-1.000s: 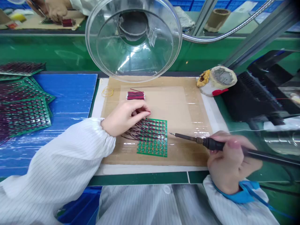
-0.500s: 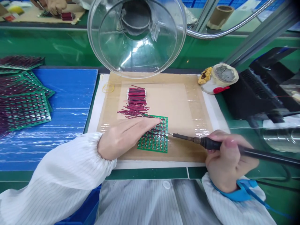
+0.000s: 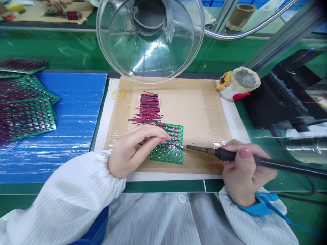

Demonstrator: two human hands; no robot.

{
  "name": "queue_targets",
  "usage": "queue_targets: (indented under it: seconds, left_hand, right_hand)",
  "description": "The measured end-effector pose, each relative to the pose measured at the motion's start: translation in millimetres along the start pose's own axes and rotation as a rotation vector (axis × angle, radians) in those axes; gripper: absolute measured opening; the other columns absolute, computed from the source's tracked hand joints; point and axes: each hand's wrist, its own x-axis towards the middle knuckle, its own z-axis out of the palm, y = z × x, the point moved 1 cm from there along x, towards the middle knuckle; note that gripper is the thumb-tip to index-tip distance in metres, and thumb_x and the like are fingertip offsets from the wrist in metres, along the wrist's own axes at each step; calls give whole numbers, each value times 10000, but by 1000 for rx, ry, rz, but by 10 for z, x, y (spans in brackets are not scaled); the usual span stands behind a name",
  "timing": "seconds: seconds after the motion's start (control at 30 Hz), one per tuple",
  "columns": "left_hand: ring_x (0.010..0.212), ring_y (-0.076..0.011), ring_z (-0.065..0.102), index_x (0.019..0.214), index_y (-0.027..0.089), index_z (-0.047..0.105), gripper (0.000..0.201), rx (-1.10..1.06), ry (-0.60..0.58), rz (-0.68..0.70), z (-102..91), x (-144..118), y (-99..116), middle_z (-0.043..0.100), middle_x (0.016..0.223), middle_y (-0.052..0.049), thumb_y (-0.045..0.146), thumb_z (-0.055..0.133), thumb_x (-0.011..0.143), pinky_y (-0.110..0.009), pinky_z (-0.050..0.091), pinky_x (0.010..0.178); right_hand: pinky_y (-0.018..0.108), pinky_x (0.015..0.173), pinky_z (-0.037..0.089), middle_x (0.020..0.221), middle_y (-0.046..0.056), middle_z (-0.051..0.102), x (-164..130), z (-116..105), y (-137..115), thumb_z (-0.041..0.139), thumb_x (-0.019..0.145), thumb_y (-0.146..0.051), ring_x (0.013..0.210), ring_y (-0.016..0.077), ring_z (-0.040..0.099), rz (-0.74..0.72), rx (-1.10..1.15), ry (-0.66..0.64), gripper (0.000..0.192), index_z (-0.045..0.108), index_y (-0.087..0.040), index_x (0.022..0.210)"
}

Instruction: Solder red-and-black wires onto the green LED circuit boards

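Observation:
A green circuit board lies on the brown work surface, with dark red wires across its upper part. Over its left side, my left hand pinches a thin dark red wire between thumb and fingertips. My right hand grips a black soldering iron like a pen. The iron's tip is at the board's right edge; whether it touches is too small to tell. Just behind the board lies a pile of dark red wires, partly loose at its near end.
A blue mat on the left bears stacked wired boards. Above hangs a clear fume hood. At right stand a white pot and a black box-like device. Yellow rubber bands lie behind. Across the bench is another person's hand.
My left hand has gone from lying stretched over the board to a pinch at the wire, its fingertips lower and further left. The soldering iron has shifted slightly.

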Motion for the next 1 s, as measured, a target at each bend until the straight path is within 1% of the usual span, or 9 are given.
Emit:
queue_targets:
  seconds: [0.07, 0.17, 0.23, 0.33, 0.43, 0.57, 0.73, 0.83, 1.0]
  left_hand:
    - [903, -114, 645, 931, 141, 658, 119, -29, -17, -10, 38, 21, -15, 684, 915, -42, 71, 564, 911, -244, 537, 818]
    - [860, -104, 636, 955, 145, 663, 91, 8, -95, -3, 82, 6, -60, 685, 898, -32, 104, 614, 892, -225, 527, 789]
    - [853, -103, 629, 978, 152, 651, 94, 108, -146, 26, 101, -30, -91, 685, 905, -26, 127, 617, 895, -223, 521, 785]
    - [875, -120, 603, 980, 123, 634, 97, 278, -221, 105, 129, -74, -113, 669, 922, -53, 129, 549, 934, -247, 506, 802]
    - [876, -146, 562, 955, 108, 626, 121, 343, -251, 134, 155, -78, -108, 650, 921, -72, 141, 509, 953, -294, 483, 804]
    - [949, -192, 521, 901, 155, 628, 96, 388, -275, 28, 172, -58, -95, 622, 946, -58, 190, 545, 935, -378, 436, 869]
    - [1000, -213, 494, 879, 180, 635, 114, 394, -277, -40, 179, -54, -95, 587, 1003, -66, 210, 536, 928, -405, 411, 896]
    - [991, -214, 492, 877, 182, 640, 124, 397, -282, -62, 186, -52, -91, 583, 1008, -67, 221, 534, 928, -407, 408, 887]
    - [979, -211, 490, 850, 174, 635, 138, 390, -289, -124, 199, -30, -61, 575, 1001, -64, 212, 525, 925, -399, 406, 868]
  right_hand:
    - [275, 394, 339, 581, -25, 586, 0, 1, -3, 587, 853, -306, 408, 103, 467, 3, 2, -11, 208, 659, -210, 684]
    - [272, 391, 329, 571, -28, 579, 5, 0, -5, 584, 854, -304, 406, 103, 466, -4, 5, -19, 210, 654, -209, 680]
    - [272, 383, 328, 579, -26, 585, 8, 2, -6, 581, 857, -305, 406, 103, 471, 2, 6, -30, 211, 655, -208, 686]
    - [269, 365, 313, 595, -25, 595, 6, 13, -20, 580, 859, -295, 412, 101, 481, 4, 7, -37, 207, 654, -206, 687]
    - [267, 359, 299, 601, -28, 596, -3, 24, -49, 570, 864, -284, 415, 94, 475, 0, -5, -53, 220, 644, -206, 672]
    - [258, 360, 310, 601, -38, 596, -21, 6, -81, 553, 874, -260, 410, 80, 460, -11, -77, -138, 209, 659, -214, 699]
    - [283, 457, 425, 650, -43, 633, -38, -25, -59, 577, 851, -219, 494, 106, 544, -2, -110, -259, 132, 681, -232, 772]
    - [295, 485, 449, 680, -46, 648, -42, -24, -41, 589, 841, -206, 524, 114, 564, 5, -113, -283, 119, 692, -246, 794]
    - [302, 488, 442, 676, -45, 640, -38, -15, -43, 598, 822, -177, 535, 119, 568, -25, -84, -297, 120, 698, -242, 814]
